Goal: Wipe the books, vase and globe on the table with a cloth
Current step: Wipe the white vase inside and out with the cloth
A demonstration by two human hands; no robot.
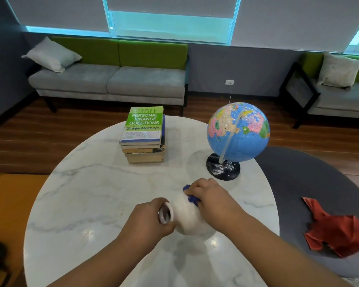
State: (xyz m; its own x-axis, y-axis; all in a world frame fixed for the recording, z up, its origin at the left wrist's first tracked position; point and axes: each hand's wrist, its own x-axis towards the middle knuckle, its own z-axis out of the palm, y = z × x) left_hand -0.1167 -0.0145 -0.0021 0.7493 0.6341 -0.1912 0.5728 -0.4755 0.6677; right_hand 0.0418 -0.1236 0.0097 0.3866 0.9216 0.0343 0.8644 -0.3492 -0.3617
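We are facing the marble table (91, 193), where the books (143, 135) are sitting stacked at the far side. Nearer to us, our left hand (147, 216) is curling its fingers round the neck of the white vase (187, 218), which is tipping on its side, mouth pointing left. Our right hand (211, 197) is bunching the blue cloth (192, 196) in curled fingers and pressing it against the vase's body. The globe (237, 131) is standing upright further right, and a red cloth (336, 230) is lying crumpled on the grey seat (298, 175)
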